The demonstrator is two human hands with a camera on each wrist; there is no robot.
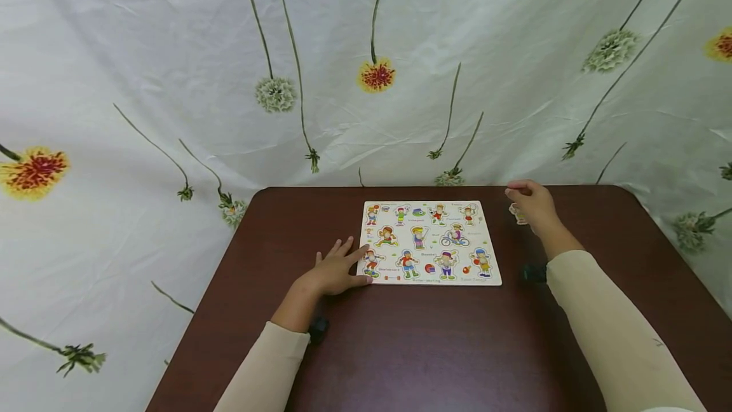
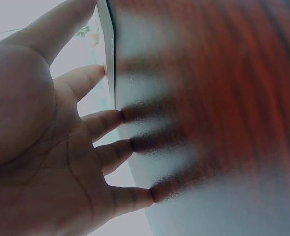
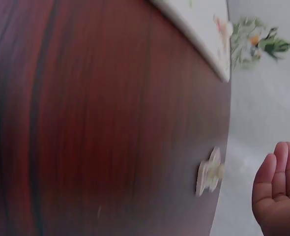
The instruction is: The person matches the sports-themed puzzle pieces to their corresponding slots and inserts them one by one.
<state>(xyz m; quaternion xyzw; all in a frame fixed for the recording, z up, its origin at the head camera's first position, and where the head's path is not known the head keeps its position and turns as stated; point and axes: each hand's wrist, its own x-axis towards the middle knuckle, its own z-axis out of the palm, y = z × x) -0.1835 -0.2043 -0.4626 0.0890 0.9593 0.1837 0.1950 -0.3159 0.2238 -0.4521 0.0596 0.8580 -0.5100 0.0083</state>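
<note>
A white wooden puzzle board (image 1: 493,277) with cartoon figures playing sports lies flat on the table. My left hand (image 1: 333,272) rests at its left side, fingers spread, thumb and index finger touching the board's edge. In the left wrist view the left hand (image 2: 61,132) has its fingertips down on the tabletop and at the rim. To the right of the board, a small cut-out puzzle piece (image 1: 517,213) lies on the table. My right hand (image 1: 536,205) hovers over it with loosely bent fingers, apart from the piece (image 3: 209,173) in the right wrist view. Nothing shows between the fingers, though the thumb tip is cut off there.
The dark reddish-brown table (image 1: 423,342) has its far edge just behind the board. A light flower-print cloth (image 1: 343,107) hangs directly behind and beside it. Dark wrist-worn devices (image 1: 534,273) sit at both wrists, close to the tabletop.
</note>
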